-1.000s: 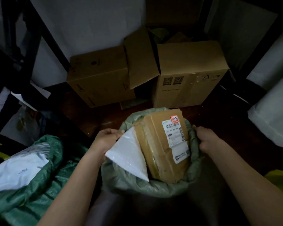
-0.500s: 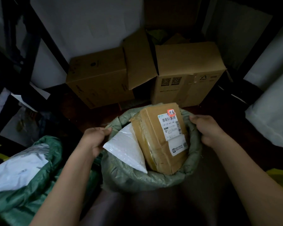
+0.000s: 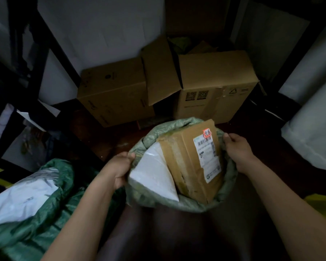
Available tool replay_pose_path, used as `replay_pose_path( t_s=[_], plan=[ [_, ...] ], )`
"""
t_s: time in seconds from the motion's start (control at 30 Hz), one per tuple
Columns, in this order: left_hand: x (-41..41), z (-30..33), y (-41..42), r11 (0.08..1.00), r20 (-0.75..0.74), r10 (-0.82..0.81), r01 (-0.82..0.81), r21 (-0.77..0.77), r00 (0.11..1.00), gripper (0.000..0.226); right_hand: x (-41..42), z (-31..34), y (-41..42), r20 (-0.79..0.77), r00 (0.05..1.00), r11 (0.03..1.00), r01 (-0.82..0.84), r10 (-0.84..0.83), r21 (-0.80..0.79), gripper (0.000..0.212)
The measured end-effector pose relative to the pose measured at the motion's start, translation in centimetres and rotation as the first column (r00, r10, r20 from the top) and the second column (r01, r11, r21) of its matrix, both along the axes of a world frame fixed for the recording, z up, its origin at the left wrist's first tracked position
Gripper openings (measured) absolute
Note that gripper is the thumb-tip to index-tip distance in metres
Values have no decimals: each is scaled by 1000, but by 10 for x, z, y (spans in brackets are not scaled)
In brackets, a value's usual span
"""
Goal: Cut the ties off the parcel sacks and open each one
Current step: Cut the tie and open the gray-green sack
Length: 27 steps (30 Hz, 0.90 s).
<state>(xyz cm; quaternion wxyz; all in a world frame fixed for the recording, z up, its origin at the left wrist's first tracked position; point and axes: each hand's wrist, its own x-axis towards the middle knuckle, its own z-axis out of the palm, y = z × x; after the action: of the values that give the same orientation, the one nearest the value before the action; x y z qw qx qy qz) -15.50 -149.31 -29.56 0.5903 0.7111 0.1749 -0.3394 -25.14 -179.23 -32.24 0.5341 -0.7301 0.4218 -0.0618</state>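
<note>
Fingers (image 3: 129,157) of the left hand (image 3: 119,168) curl over the near-left rim of the pale green woven parcel sack (image 3: 177,204), while the right hand (image 3: 237,149) pinches the opposite rim, likely spreading the mouth wide to bare its load. Between the two grips stand a taped brown cardboard parcel (image 3: 192,166) with a white label and, nearer the left fingertips, a white plastic mailer (image 3: 154,176). Beyond the fingers, on the dark floor (image 3: 105,138), two large cardboard boxes (image 3: 211,87) sit against a pale wall; a darker green sack (image 3: 45,204) lies left.
</note>
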Motion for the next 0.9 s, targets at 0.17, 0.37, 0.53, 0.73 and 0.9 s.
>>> replay_pose_path(
  t_s=[0.17,0.37,0.53,0.73,0.9],
  plan=[
    [10,9,23,997,131,74,-77,18,989,28,0,6,-13,97,987,991,127,-131,47,26],
    [16,9,34,988,229,63,-94,126,971,32,4,0,-21,121,992,983,-9,32,-186,26],
    [15,-1,30,977,219,23,-68,201,975,33,1,-8,-10,99,993,928,-17,58,-371,25],
    [17,3,29,1000,-72,14,-13,10,997,13,-11,19,-28,-253,960,944,-33,121,327,27],
    [14,4,17,982,-117,-176,182,44,977,16,-20,23,-34,-250,917,869,-168,311,466,25]
  ],
)
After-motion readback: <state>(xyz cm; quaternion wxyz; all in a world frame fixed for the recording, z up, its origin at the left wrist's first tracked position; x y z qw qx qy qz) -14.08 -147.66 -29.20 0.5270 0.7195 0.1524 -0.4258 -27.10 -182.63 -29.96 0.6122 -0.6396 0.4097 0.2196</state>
